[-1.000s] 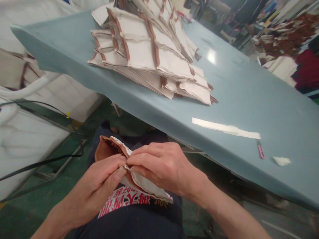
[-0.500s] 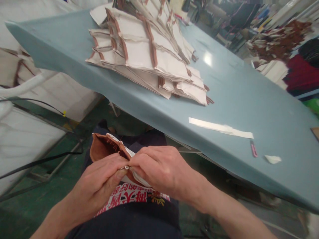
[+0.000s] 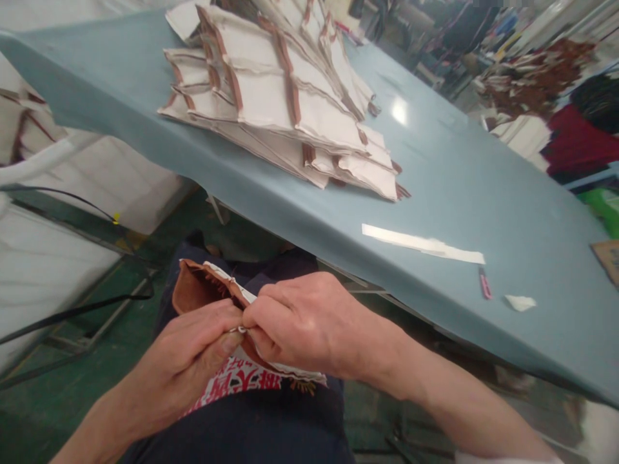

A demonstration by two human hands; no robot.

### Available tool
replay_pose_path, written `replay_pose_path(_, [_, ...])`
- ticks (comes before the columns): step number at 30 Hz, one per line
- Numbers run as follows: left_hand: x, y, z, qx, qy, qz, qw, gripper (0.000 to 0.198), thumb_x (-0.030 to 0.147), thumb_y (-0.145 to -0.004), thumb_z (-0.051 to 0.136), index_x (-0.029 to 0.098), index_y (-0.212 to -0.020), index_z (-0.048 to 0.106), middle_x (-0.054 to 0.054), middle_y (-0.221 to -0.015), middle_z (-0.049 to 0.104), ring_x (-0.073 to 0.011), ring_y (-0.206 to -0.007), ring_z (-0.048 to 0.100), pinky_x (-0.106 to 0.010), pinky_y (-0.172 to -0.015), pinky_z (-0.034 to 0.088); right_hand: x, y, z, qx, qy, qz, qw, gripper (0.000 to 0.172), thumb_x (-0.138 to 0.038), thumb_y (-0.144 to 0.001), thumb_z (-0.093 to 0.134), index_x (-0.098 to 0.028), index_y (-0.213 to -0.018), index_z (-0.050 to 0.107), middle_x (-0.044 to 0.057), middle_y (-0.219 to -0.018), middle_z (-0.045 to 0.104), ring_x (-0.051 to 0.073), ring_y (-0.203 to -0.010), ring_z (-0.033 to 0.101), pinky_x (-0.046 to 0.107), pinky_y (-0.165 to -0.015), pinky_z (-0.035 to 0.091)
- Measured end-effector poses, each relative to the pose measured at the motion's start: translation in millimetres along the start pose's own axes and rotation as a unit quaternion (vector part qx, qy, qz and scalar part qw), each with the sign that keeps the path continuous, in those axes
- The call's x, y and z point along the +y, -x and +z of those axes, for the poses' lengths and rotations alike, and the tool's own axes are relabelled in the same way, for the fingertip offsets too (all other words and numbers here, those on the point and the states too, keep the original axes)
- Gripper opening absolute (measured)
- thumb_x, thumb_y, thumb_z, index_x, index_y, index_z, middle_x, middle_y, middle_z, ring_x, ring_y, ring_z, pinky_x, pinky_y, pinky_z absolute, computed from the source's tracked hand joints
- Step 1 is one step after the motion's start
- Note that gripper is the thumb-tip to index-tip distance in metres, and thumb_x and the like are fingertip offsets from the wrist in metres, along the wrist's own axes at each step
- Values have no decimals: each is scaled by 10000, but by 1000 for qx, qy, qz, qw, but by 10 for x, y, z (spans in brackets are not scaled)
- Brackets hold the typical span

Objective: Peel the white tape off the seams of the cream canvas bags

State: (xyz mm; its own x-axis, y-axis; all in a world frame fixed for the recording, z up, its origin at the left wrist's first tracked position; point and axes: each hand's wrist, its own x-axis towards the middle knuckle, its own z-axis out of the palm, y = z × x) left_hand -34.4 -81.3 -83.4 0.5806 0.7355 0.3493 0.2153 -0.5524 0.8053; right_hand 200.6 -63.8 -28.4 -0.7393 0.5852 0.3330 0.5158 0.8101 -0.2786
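Note:
Over my lap, both hands pinch a brown-and-white sewn fabric piece. It has a raw, frayed seam along its upper edge, and its brown side gapes at the left. My left hand is closed on the piece, thumb and forefinger pressed together near a small pale bit at the seam. My right hand is closed on it just beside, its fingertips meeting those of the left. The pale bit is too small to name. Part of the fabric lies hidden under the fingers, and its white edge shows below my right hand.
On the blue-covered table ahead lies a stack of white fabric pieces with brown binding. Nearer are a white strip, a pink-handled small tool and a white scrap. Black cables run at the left.
The view has shifted a little, so the table and its things appear slightly further left. Both hands keep their pinch on the fabric piece; my right hand has turned slightly.

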Motion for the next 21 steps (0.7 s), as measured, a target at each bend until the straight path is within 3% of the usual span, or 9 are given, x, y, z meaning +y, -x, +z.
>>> replay_pose_path(4, [72,-57,25,21,-8,-11,1000,296,215,-1193,541,261,-986,747,50,-862,818,-102,-758,776,-129,-801,608,33,-46,-25,-49,51,-28,997,343,-131,-1143,479,-223,-871,667,-30,-684,637,154,-593,508,320,-562,331])
replay_pose_path(9, [132,-84,27,11,20,-37,999,322,158,-1105,543,256,-858,726,49,-723,768,-132,-603,723,-180,-630,590,96,-55,-34,-20,36,-29,999,320,-66,-1077,476,-214,-868,668,-25,-700,622,160,-623,517,332,-573,318])
replay_pose_path(12, [155,-107,0,10,39,-71,997,288,193,-1063,564,258,-866,763,34,-750,803,-158,-640,756,-204,-643,599,167,-49,-17,-25,-52,1,998,243,-113,-1051,502,-212,-928,686,9,-859,740,170,-762,624,319,-633,393])
replay_pose_path(15, [158,-134,-7,1,73,-126,989,357,256,-1052,565,245,-723,702,36,-626,711,-150,-541,665,-212,-538,518,233,-69,6,-51,-118,16,992,167,-134,-1040,563,-213,-990,701,30,-1052,811,173,-918,703,308,-710,458])
replay_pose_path(18, [102,-118,15,-17,119,-197,973,425,348,-1036,581,229,-640,677,29,-536,611,-144,-473,555,-232,-466,421,251,-130,36,-94,-137,35,986,130,-153,-1058,609,-215,-1019,716,27,-1065,817,171,-927,718,302,-695,444])
replay_pose_path(21, [-15,-57,53,-22,167,-251,953,479,438,-1046,600,214,-649,747,-15,-587,700,-176,-529,612,-254,-513,480,243,-199,82,-139,-134,56,980,101,-174,-1076,647,-207,-1026,729,37,-1046,819,179,-910,723,304,-682,430])
